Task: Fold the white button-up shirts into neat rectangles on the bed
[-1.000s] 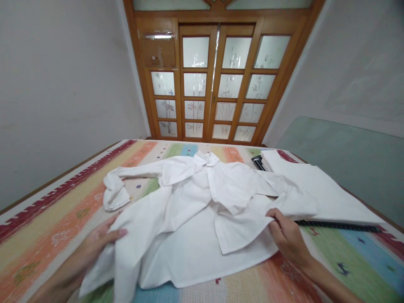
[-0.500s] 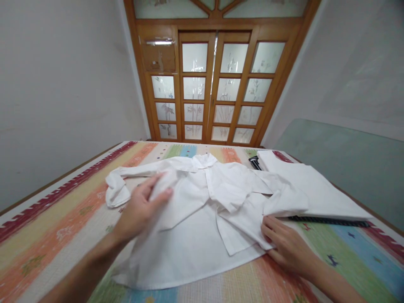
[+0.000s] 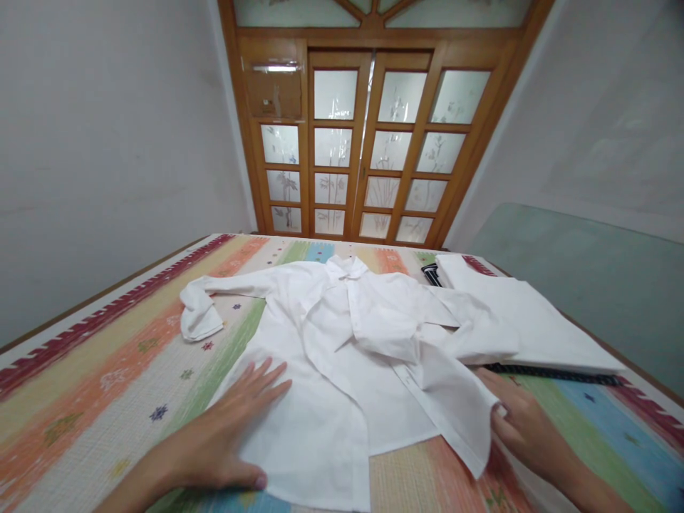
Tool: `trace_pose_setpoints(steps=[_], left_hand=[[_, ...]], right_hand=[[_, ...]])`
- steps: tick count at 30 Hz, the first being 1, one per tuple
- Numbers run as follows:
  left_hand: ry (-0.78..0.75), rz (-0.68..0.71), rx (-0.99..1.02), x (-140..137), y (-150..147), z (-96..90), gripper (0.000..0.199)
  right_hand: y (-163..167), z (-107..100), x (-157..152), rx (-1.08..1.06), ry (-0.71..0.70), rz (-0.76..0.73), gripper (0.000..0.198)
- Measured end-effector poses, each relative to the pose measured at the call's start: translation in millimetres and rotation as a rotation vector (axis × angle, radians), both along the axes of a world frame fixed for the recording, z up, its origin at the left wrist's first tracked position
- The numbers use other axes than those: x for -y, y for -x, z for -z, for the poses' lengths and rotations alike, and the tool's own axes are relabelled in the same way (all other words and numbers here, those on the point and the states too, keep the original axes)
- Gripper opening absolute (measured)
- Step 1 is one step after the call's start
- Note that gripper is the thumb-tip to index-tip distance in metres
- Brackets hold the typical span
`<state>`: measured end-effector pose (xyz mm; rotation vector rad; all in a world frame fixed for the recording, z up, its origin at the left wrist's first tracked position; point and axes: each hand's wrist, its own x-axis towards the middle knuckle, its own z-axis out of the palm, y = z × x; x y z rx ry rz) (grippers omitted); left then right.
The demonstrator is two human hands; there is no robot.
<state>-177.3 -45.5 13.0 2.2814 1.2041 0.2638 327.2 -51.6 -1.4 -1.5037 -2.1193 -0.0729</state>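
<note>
A white long-sleeved shirt [image 3: 320, 370] lies face up, collar away from me, its front hanging unbuttoned. My left hand [image 3: 240, 413] rests with spread fingers on the shirt's left front panel, which is laid out flat. At the lower right, my right hand [image 3: 516, 413] pinches the edge of the other front panel and holds it partly lifted, so its corner hangs down. The left sleeve is stretched out with its cuff bent toward me. The right sleeve is bunched, partly over a folded white cloth.
A folded white cloth [image 3: 534, 320] with black striped fabric [image 3: 561, 375] beneath it lies at the right. A colourful striped cover [image 3: 133, 370] spreads under everything. Behind stand wooden glazed doors [image 3: 368, 142]; a pale green panel [image 3: 577, 263] leans by the right wall.
The left front panel has been opened out and laid down, and my left hand has let go, now flat on it. My right hand has moved slightly right, lifting the right panel's edge.
</note>
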Motion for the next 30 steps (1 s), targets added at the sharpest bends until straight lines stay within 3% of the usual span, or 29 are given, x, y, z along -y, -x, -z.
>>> trace_pose_setpoints(steps=[4,7,10,13,17,19,23,26,30], left_hand=[[-0.142,-0.209,-0.027,8,20,20.3,0.102],[-0.215,-0.445,0.077,3,27,26.5,0.092],[-0.135,-0.628,0.289,-14,28,21.2,0.082],[0.039,-0.699,0.509,-38,24,9.2,0.079],[0.199,-0.702,0.514,-78,12,-4.4,0.079],[0.162,-0.652,0.437,-101,6,-8.6,0.078],[0.009,-0.368,0.003,-143,3,-14.0,0.065],[0.002,-0.221,-0.259,-163,4,-15.6,0.063],[-0.059,-0.273,-0.379,-169,1,-10.5,0.065]], right_hand=[[1,14,2,0.131,0.061,-0.059,0.044],[1,23,0,0.118,0.055,-0.068,0.050],[6,24,-2,0.117,0.035,-0.138,0.049],[16,14,-3,0.120,-0.004,-0.129,0.037],[27,-6,-1,0.170,-0.125,-0.056,0.031],[30,-13,2,0.179,-0.201,-0.078,0.035],[29,-18,11,0.181,-0.273,-0.148,0.055],[21,-17,20,0.192,-0.201,-0.172,0.073],[9,-18,39,0.198,0.082,-0.207,0.071]])
